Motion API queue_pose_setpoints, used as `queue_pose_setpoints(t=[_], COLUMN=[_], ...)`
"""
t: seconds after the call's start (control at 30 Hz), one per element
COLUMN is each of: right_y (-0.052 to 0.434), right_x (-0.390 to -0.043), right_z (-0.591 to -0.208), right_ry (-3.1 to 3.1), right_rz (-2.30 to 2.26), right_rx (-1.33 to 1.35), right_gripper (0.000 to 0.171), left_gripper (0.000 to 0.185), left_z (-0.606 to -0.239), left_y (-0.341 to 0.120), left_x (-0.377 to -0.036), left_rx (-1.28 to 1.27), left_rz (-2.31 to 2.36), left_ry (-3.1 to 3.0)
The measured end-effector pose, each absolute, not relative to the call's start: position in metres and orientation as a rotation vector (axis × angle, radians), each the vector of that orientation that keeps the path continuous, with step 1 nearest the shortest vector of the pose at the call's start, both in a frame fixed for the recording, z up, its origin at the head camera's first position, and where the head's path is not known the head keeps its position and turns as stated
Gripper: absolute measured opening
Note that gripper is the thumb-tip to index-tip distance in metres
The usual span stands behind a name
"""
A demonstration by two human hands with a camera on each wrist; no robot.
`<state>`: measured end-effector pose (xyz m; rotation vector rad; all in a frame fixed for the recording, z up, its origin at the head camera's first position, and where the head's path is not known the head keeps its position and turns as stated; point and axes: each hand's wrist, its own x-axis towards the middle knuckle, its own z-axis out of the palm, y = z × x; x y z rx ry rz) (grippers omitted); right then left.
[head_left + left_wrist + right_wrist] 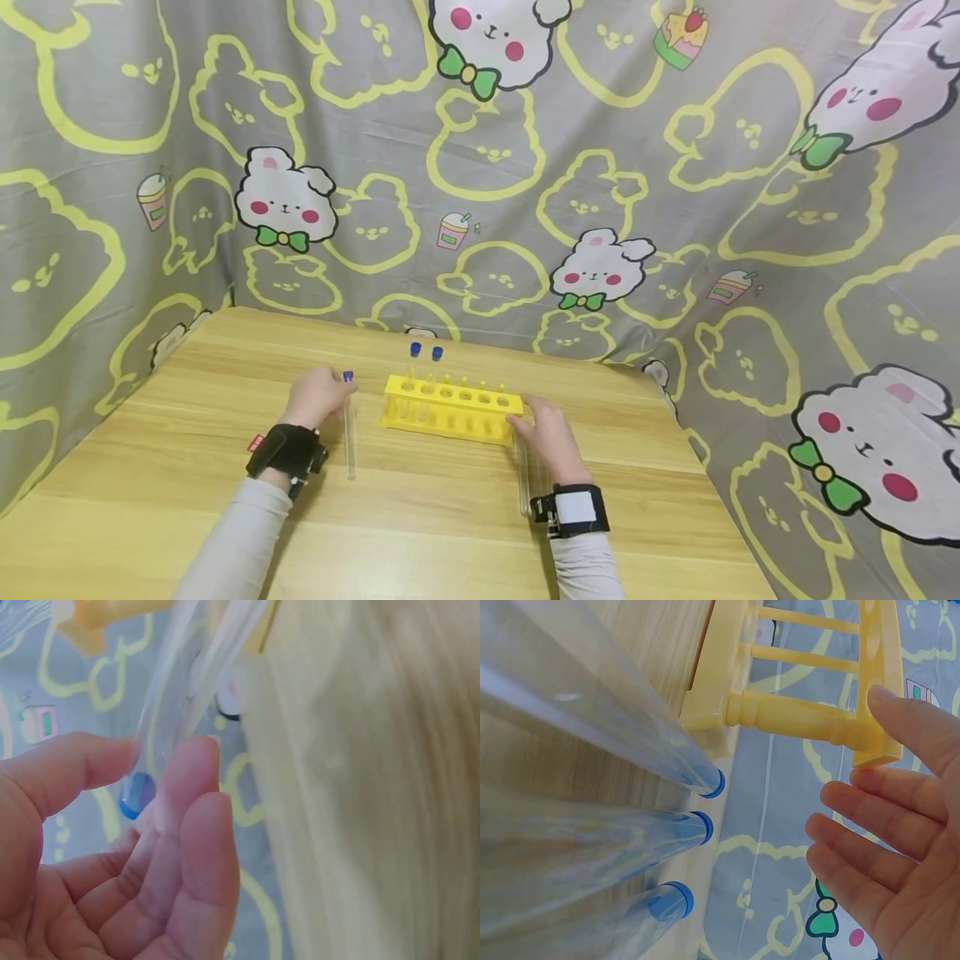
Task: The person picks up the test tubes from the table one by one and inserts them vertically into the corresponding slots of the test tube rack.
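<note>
A yellow test tube rack point(450, 408) stands in the middle of the wooden table point(187, 500). Two clear tubes with blue caps point(426, 353) stand in its left end. My left hand point(330, 390) pinches the blue-capped end of another clear test tube point(349, 442) between thumb and fingers point(191, 787), just left of the rack; the rest of this tube point(169, 705) points back toward me. My right hand point(534, 421) is open at the rack's right end, one fingertip point(889, 705) touching the rack's corner point(870, 742). Three capped tubes point(701, 825) lie on the table under that hand.
A grey cloth with yellow bear outlines and cartoon rabbits point(600, 267) hangs behind and to both sides of the table. The table's right edge point(720, 492) runs close to my right hand. Both wrists wear black straps.
</note>
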<state>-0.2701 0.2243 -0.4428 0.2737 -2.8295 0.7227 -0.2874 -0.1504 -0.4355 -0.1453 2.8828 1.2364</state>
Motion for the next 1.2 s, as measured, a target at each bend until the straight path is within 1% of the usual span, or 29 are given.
queue_pose_setpoints(t=[0.47, 0.7, 1.0, 1.2], right_y=[0.223, 0.224, 0.224, 0.223], right_x=[-0.269, -0.270, -0.269, -0.270], right_z=[-0.442, -0.443, -0.443, -0.443], right_ry=[-2.833, -2.832, -2.827, -2.838], right_rz=[0.731, 0.716, 0.712, 0.703], right_rx=[0.270, 0.274, 0.271, 0.269], right_gripper=[0.053, 0.052, 0.052, 0.052], left_gripper=[0.025, 0.028, 0.025, 0.023], left_z=[-0.394, -0.373, -0.344, -0.325], left_y=[-0.147, -0.137, -0.114, -0.089], left_x=[-0.270, -0.264, -0.255, -0.253], left_rx=[-0.096, -0.059, 0.087, 0.257], left_rz=[1.447, 1.567, 1.768, 1.872], left_ry=[3.076, 3.126, 3.120, 3.164])
